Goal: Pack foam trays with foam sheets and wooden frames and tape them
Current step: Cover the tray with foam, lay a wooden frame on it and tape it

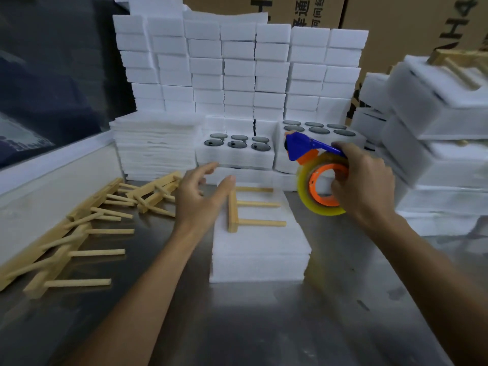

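Head camera view looks down on a steel worktop [264, 326] with a white foam tray stack [260, 249] at the centre of the frame. A wooden frame [237, 210], a comb-like piece with three prongs pointing right, lies on top of this stack near its far edge. The left hand [200, 194] hovers just above and left of that frame, fingers spread and curled, gripping nothing. The right hand [364, 186] is closed around a tape dispenser [314, 159] with a blue handle and an orange core, carrying a roll of clear yellowish tape [320, 188], held in the air to the right of the stack.

Behind the stack, at mid frame, two open foam trays [235, 154] sit side by side; each has two rows of three round pockets, and a dark grey disc [235, 144] fills every pocket that is visible. The dispenser hides part of the right-hand tray. To their left is a pile of thin foam sheets [155, 146]. More wooden frames [79, 228] lie scattered on the worktop in the lower left. A wall of white foam blocks [237, 67] rises in the upper centre, with cardboard boxes [396, 22] behind it. At the right edge stand packed foam trays [435, 128], the top one showing a wooden frame set into it.
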A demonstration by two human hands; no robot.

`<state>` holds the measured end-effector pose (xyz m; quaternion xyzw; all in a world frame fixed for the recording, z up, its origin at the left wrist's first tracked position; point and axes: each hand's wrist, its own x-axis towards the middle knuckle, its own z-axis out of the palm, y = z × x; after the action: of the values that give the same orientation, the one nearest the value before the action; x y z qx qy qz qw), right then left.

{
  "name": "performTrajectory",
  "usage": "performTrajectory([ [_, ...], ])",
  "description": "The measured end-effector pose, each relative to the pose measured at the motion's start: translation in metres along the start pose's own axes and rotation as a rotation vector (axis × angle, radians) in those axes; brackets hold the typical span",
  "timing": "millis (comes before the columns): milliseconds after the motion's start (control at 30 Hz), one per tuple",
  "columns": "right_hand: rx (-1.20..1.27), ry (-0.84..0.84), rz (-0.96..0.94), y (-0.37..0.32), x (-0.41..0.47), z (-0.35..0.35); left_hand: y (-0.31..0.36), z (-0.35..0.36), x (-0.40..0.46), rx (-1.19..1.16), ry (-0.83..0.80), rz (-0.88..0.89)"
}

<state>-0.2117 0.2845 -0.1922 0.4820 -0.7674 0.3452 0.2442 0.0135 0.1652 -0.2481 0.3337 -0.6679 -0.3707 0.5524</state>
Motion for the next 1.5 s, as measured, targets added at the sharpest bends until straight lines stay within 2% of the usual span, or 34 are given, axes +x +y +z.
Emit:
performTrajectory([
  [67,0.029,0.071,-0.115,-0.007,0.000,-0.004,0.018,0.005,0.002,-0.017,0.062,0.121],
  [133,0.037,0.133,-0.244,-0.014,0.001,-0.006,0.039,0.009,0.006,-0.089,-0.001,0.067],
  [200,0.026,0.157,-0.350,-0.018,0.002,-0.006,0.061,0.009,0.014,-0.213,-0.075,-0.194],
  [267,0.007,0.154,-0.444,-0.018,0.002,-0.004,0.077,0.006,0.022,-0.341,-0.229,-0.495],
  [367,-0.002,0.137,-0.511,-0.019,0.000,0.000,0.087,0.006,0.023,-0.481,-0.348,-0.635],
  [467,0.064,0.160,-0.480,-0.025,-0.002,0.003,0.080,0.010,0.016,-0.616,-0.257,-0.614],
  [533,0.118,0.182,-0.439,-0.029,-0.005,0.003,0.070,0.014,0.007,-0.655,-0.278,-0.532],
  [700,0.308,0.102,-0.301,-0.039,-0.006,0.001,0.061,0.033,-0.007,-0.483,-0.364,-0.396],
  [800,0.400,0.042,-0.292,-0.045,-0.005,-0.001,0.063,0.035,0.001,-0.419,-0.400,-0.331],
  [867,0.456,-0.072,-0.235,-0.046,0.002,-0.007,0.061,0.032,0.005,-0.387,-0.429,-0.351],
  [933,0.552,-0.346,-0.108,-0.045,0.016,-0.016,0.057,0.028,0.008,-0.375,-0.463,-0.393],
  [1000,0.761,-0.613,0.041,-0.043,0.028,-0.024,0.052,0.023,0.010,-0.380,-0.488,-0.403],
  [1100,1.065,-0.781,0.305,-0.039,0.041,-0.027,0.048,0.017,0.013,-0.434,-0.527,-0.361],
  [1200,1.150,-0.986,0.364,-0.039,0.041,-0.025,0.054,0.015,0.020,-0.423,-0.599,-0.295],
  [1300,1.233,-1.083,0.384,-0.039,0.043,-0.023,0.060,0.013,0.025,-0.380,-0.678,-0.233],
  [1500,1.268,-1.075,0.357,-0.047,0.044,-0.025,0.062,0.012,0.026,-0.413,-0.698,-0.187],
])
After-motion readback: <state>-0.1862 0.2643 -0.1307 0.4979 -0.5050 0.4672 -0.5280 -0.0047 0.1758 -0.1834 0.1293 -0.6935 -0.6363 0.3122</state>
